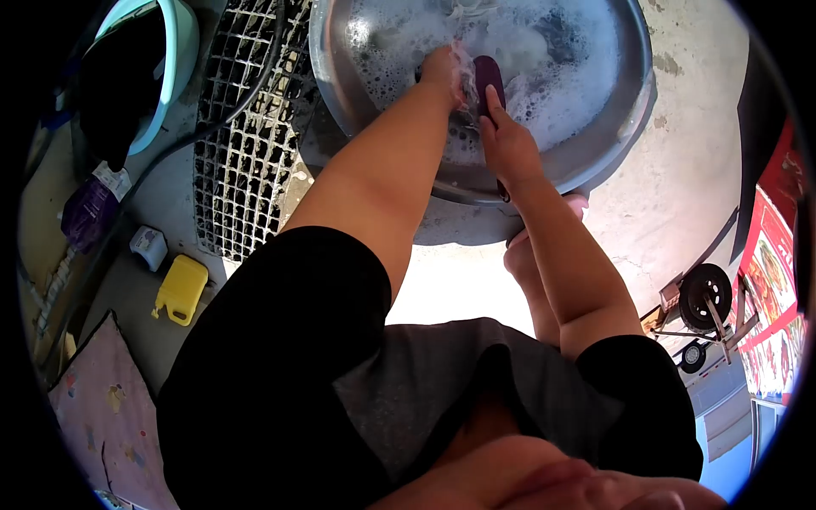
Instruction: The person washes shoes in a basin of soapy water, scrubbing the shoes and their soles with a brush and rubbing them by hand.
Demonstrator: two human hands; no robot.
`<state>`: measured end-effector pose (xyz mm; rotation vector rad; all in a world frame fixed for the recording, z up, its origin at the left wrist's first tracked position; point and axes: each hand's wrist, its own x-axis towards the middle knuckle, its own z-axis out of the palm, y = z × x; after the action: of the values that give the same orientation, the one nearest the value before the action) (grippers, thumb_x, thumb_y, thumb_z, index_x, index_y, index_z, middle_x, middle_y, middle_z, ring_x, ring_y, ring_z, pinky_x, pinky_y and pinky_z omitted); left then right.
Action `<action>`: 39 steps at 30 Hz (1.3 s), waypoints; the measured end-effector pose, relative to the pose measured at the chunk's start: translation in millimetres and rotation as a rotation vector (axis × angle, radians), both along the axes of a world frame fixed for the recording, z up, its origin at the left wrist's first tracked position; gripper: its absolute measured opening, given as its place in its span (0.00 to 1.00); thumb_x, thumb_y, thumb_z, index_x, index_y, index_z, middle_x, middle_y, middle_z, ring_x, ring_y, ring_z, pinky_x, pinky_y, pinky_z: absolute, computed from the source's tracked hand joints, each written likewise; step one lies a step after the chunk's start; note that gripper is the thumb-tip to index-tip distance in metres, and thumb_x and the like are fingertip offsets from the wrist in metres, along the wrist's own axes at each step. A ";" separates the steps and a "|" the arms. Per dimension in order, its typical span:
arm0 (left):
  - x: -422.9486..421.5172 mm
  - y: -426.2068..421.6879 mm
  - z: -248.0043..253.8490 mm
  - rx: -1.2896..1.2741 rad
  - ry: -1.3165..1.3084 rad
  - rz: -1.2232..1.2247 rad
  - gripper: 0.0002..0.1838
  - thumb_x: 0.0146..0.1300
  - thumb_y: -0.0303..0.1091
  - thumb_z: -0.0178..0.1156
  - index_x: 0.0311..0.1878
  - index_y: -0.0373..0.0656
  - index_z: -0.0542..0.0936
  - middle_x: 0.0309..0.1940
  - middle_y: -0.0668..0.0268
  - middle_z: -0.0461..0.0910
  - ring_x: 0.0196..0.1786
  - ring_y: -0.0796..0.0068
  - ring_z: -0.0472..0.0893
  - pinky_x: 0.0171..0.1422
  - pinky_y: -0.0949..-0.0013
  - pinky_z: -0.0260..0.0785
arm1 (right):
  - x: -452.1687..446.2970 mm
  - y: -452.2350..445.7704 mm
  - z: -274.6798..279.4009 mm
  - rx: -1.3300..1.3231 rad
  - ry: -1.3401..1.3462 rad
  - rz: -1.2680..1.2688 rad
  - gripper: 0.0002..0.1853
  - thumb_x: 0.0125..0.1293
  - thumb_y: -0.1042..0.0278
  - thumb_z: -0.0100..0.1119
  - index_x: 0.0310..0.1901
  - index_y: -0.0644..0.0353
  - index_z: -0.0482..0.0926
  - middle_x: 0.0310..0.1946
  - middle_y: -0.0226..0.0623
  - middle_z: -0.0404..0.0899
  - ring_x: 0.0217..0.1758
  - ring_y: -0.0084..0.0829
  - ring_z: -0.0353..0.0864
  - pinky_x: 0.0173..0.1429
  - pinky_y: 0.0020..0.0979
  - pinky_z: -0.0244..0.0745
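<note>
A wide metal basin (629, 119) full of sudsy water (561, 110) stands in front of me. My right hand (512, 149) grips a dark purple scrub brush (487, 78), its forefinger stretched along the back. Close beside the brush, inside the basin, my left hand (442, 72) is closed and covered with foam. What it holds is hidden by the suds, though a whitish, foamy strip shows along its fingers. Pale, soapy material (476, 8) breaks the surface at the far side of the basin.
Left of the basin lies a grated mat (242, 161), crossed by a dark hose (191, 138). A turquoise tub (183, 59) with dark cloth stands at the upper left. Below it are a purple bag (89, 212), a white container (149, 246) and a yellow jug (180, 289). A wheel (705, 297) stands at right.
</note>
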<state>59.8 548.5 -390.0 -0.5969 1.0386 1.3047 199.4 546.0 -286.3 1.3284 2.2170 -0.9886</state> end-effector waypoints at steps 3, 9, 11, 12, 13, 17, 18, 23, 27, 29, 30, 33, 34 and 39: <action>2.7 -7.0 -48.9 -0.010 0.040 -0.057 0.22 0.69 0.48 0.48 0.55 0.42 0.78 0.54 0.57 0.80 0.54 0.57 0.80 0.61 0.50 0.71 | -9.1 39.1 -9.5 0.110 -0.198 0.068 0.29 0.73 0.50 0.45 0.74 0.37 0.59 0.43 0.49 0.84 0.45 0.54 0.83 0.50 0.50 0.77; -8.3 -3.3 -26.4 0.054 -0.219 0.100 0.21 0.71 0.47 0.48 0.58 0.43 0.76 0.56 0.60 0.79 0.54 0.55 0.79 0.60 0.47 0.72 | -41.9 148.1 -77.8 0.247 -0.146 -0.088 0.23 0.72 0.55 0.42 0.65 0.48 0.71 0.44 0.53 0.84 0.49 0.54 0.82 0.53 0.50 0.77; -6.2 -1.3 -22.8 0.078 -0.223 0.112 0.21 0.72 0.47 0.47 0.59 0.44 0.75 0.57 0.60 0.78 0.54 0.54 0.79 0.59 0.46 0.72 | -47.5 102.7 -33.7 0.257 -0.080 -0.211 0.26 0.72 0.56 0.44 0.70 0.47 0.65 0.42 0.56 0.83 0.47 0.57 0.82 0.51 0.50 0.77; -5.0 -1.5 -19.6 0.090 -0.205 0.118 0.21 0.72 0.47 0.47 0.60 0.44 0.74 0.57 0.61 0.78 0.54 0.54 0.79 0.59 0.46 0.72 | -38.4 75.6 -29.2 0.284 -0.079 -0.146 0.28 0.71 0.58 0.45 0.73 0.46 0.62 0.41 0.58 0.83 0.45 0.59 0.82 0.49 0.51 0.77; -3.6 -0.8 -13.1 0.101 -0.167 0.124 0.21 0.73 0.47 0.46 0.58 0.43 0.75 0.54 0.60 0.79 0.53 0.55 0.80 0.58 0.46 0.73 | -24.6 42.9 -21.2 0.231 -0.050 -0.127 0.28 0.71 0.58 0.45 0.73 0.45 0.61 0.41 0.58 0.83 0.45 0.60 0.82 0.49 0.51 0.77; -4.9 1.2 -35.6 0.174 -0.107 0.133 0.24 0.73 0.49 0.49 0.57 0.38 0.75 0.52 0.58 0.80 0.50 0.57 0.80 0.57 0.48 0.73 | -1.8 50.5 -30.5 0.202 -0.159 -0.039 0.29 0.74 0.52 0.43 0.75 0.35 0.56 0.47 0.50 0.84 0.48 0.53 0.83 0.53 0.50 0.77; 1.1 -2.7 -45.6 0.195 -0.127 0.129 0.25 0.72 0.50 0.51 0.59 0.37 0.73 0.53 0.57 0.79 0.50 0.57 0.80 0.58 0.48 0.72 | -2.4 75.8 -39.9 0.255 -0.164 0.024 0.28 0.73 0.53 0.45 0.73 0.40 0.60 0.43 0.55 0.83 0.47 0.57 0.82 0.52 0.52 0.75; -2.3 -16.3 23.1 -0.105 0.307 -0.277 0.26 0.68 0.51 0.58 0.50 0.33 0.78 0.46 0.55 0.82 0.46 0.60 0.81 0.55 0.57 0.71 | -34.5 157.6 -47.2 0.254 -0.037 -0.257 0.27 0.70 0.55 0.47 0.69 0.50 0.67 0.51 0.53 0.81 0.55 0.53 0.80 0.58 0.47 0.74; 6.4 -50.6 32.1 0.039 0.809 -0.617 0.30 0.65 0.54 0.61 0.51 0.30 0.78 0.46 0.54 0.82 0.44 0.63 0.81 0.50 0.62 0.72 | -14.3 123.4 -31.6 0.265 -0.021 -0.408 0.32 0.66 0.58 0.47 0.74 0.44 0.59 0.51 0.55 0.81 0.51 0.54 0.82 0.56 0.46 0.76; 2.4 -47.8 47.3 -0.006 0.744 -0.627 0.30 0.66 0.53 0.60 0.54 0.30 0.77 0.49 0.55 0.81 0.45 0.62 0.82 0.51 0.62 0.73 | 9.7 99.9 -51.6 0.136 -0.096 -0.395 0.39 0.63 0.66 0.48 0.77 0.41 0.51 0.61 0.55 0.75 0.59 0.52 0.79 0.56 0.42 0.75; -3.7 -38.0 73.5 -0.083 0.649 -0.658 0.29 0.67 0.51 0.59 0.56 0.30 0.76 0.50 0.54 0.81 0.48 0.61 0.83 0.53 0.62 0.74 | 26.2 91.9 -73.4 0.047 0.017 -0.473 0.42 0.61 0.70 0.46 0.78 0.46 0.47 0.54 0.53 0.80 0.47 0.48 0.83 0.49 0.43 0.76; -3.0 -13.9 29.3 -0.026 0.184 -0.246 0.27 0.71 0.46 0.55 0.60 0.30 0.73 0.55 0.53 0.80 0.55 0.59 0.81 0.61 0.60 0.74 | 26.6 57.9 -26.5 -0.348 0.339 -0.960 0.41 0.61 0.78 0.49 0.78 0.47 0.52 0.38 0.35 0.73 0.35 0.28 0.74 0.37 0.35 0.72; -1.6 -7.7 8.5 0.037 -0.002 -0.026 0.26 0.72 0.44 0.53 0.61 0.30 0.73 0.57 0.53 0.79 0.58 0.59 0.81 0.64 0.59 0.73 | 23.6 39.9 -1.9 -0.385 0.364 -1.047 0.41 0.61 0.79 0.50 0.77 0.46 0.54 0.32 0.30 0.69 0.33 0.24 0.70 0.34 0.34 0.70; 6.7 -4.9 -21.8 0.059 -0.183 0.278 0.21 0.70 0.41 0.54 0.60 0.36 0.74 0.56 0.56 0.79 0.56 0.60 0.81 0.60 0.59 0.74 | 34.8 -42.8 42.9 -0.058 0.438 -0.369 0.29 0.72 0.69 0.52 0.74 0.47 0.63 0.62 0.49 0.76 0.69 0.39 0.72 0.70 0.31 0.64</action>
<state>66.5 543.6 -411.8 -0.8211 0.7838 1.4862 234.2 503.3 -243.3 1.6603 2.2575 -1.5967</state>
